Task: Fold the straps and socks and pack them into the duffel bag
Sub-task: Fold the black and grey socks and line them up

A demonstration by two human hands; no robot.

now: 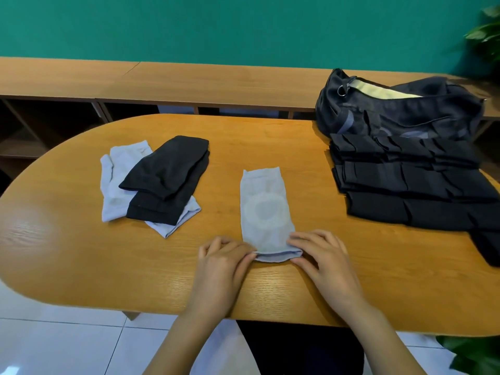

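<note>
Left hand [221, 262]: you are pinching the near left corner of the grey sock [263, 212], your fingers curling onto its edge.
Right hand [322, 255]: you are pinching the near right corner of the same sock, fingertips closing on the cloth.
Grey sock: it is lying flat and lengthways in the middle of the table [81, 266], its near end doubling over between your 2 hands.
Black socks [167, 180]: they are sitting stacked to your left, well apart from your hands.
Pale socks [113, 182]: they are lying under the black ones and sticking out at both sides.
Bag [400, 115]: it is standing at the far right of the table, its top gaping and showing a pale lining.
Straps [411, 190]: they are lying folded in black rows just in front of the bag, touching it.
</note>
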